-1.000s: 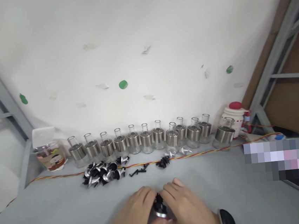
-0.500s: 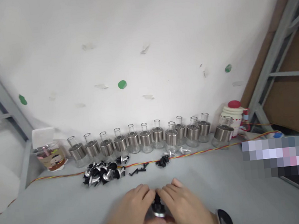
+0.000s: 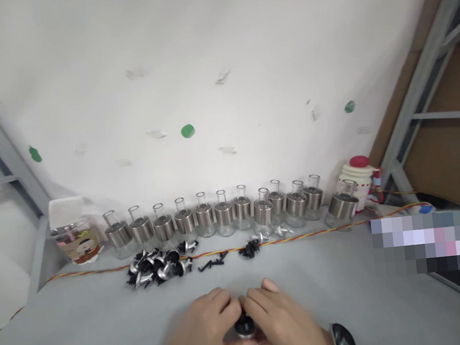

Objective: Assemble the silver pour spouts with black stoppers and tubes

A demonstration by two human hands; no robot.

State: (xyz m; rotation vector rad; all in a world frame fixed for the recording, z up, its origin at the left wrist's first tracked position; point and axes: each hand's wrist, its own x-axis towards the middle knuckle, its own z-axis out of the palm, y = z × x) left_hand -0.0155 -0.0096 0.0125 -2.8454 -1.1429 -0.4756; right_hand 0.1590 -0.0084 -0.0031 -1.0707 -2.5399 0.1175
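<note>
At the front middle of the table, a black and silver bottle pourer [image 3: 245, 327] is held between both hands. My left hand [image 3: 207, 322] pinches it from the left, with the thumb low at the silver rim. From the right, my right hand [image 3: 281, 314] closes round the same pourer, its fingers near the black top. The fingers hide part of the pourer, and a bit of its silver spout shows below. Beyond my left hand lies a pile of black and silver pourers [image 3: 161, 266]. Small black parts [image 3: 250, 248] and thin black pieces [image 3: 214, 262] lie farther back.
Several glass bottles [image 3: 224, 214] with steel collars stand in a row along the white wall. A twisted red and yellow wire [image 3: 313, 233] runs across the grey table [image 3: 86, 327]. A plastic jar [image 3: 78, 245] stands at left, a cream flask with red lid [image 3: 360, 173] at right.
The pourer has tipped, showing more of its dark rounded underside and less of its silver spout. My fingers have closed in slightly over its top; the other things stay put.
</note>
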